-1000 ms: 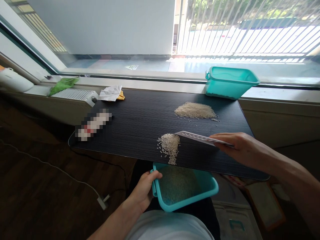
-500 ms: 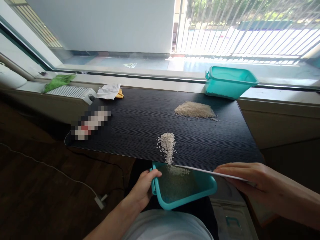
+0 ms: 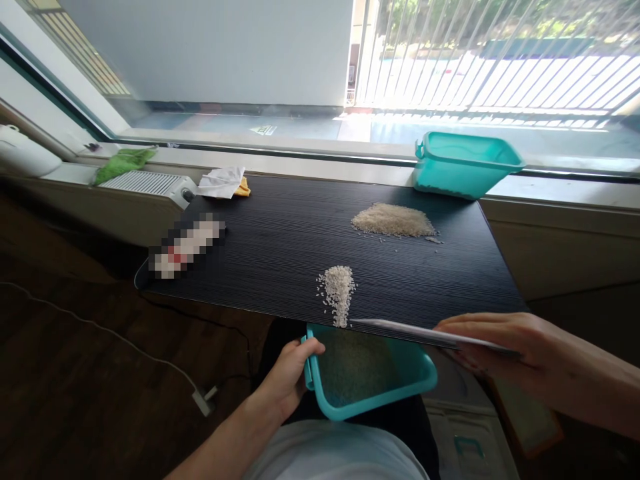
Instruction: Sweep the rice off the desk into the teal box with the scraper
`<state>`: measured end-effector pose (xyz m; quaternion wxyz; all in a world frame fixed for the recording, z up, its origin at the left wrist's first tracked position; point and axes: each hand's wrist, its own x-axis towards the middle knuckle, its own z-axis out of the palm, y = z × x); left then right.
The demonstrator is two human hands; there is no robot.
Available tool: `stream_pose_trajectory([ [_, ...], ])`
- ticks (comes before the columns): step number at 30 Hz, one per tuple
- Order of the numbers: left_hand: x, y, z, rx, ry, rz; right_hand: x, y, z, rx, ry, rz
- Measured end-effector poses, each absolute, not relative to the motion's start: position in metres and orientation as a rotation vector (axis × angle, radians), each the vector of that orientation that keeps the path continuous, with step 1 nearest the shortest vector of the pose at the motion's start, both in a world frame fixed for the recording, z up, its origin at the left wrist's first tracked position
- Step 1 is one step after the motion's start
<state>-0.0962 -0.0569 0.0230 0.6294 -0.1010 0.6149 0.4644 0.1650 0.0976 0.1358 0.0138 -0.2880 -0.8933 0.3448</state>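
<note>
My left hand (image 3: 296,367) is closed on the left rim of a turquoise plastic container (image 3: 373,408), held just under the table's front edge; rice (image 3: 350,367) lies inside it. In my right hand (image 3: 505,340) is a thin white flat sheet (image 3: 400,326), perhaps card or plastic, gripped between thumb and fingers. Its far end is beside a small pile of white rice (image 3: 339,290) that reaches the edge of the dark table (image 3: 270,247). Farther back sits a wider, yellower rice pile (image 3: 393,220), away from both hands.
A second turquoise container (image 3: 465,167) stands at the table's back right corner. White and yellow cloths (image 3: 223,183) lie at the back left, near a radiator (image 3: 155,187) and a green cloth (image 3: 125,164). A cable with a socket (image 3: 203,400) lies on the floor.
The white sheet has risen slightly from the table's edge to above it, beside the small pile. Rice that was dropping into the container has stopped falling. My left hand keeps its hold.
</note>
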Motion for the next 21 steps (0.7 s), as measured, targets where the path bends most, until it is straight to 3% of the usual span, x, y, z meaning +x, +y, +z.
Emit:
stream_pose_trajectory([
  [8,-0.104,-0.061,0.03,-0.295,1.453,1.105,0.127,0.148,0.12,-0.895,-2.774,0.719],
  [21,-0.108,-0.06,0.031,-0.301,1.457,1.107,0.144,0.104,0.126,-0.801,-2.807,0.974],
])
